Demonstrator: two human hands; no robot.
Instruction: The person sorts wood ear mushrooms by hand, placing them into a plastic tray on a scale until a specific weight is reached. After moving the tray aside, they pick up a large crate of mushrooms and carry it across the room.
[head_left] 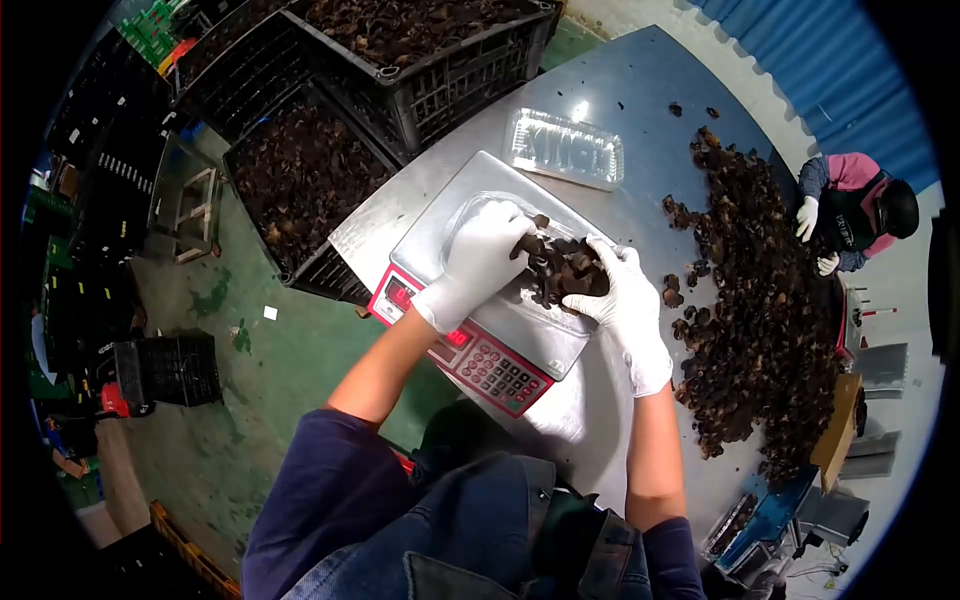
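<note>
Both my hands wear white gloves. Over a digital scale [420,235] with a red and white keypad, my left hand [485,255] curls its fingers round dark wood ear mushrooms [548,268]. My right hand [628,305] cups the same clump from the other side, thumb and fingers apart around it. Beneath them a clear plastic tray [462,212] rests on the scale's plate, partly covered by my hands and the mushrooms. Red digits show on the scale's display [458,337], though my left wrist hides part of it.
Another clear tray [565,150] lies on the metal table [640,85] beyond the scale. A long mushroom heap [765,300] spreads along the right, where a co-worker [860,205] in white gloves stands. Black crates [460,90] of mushrooms stand at the back left.
</note>
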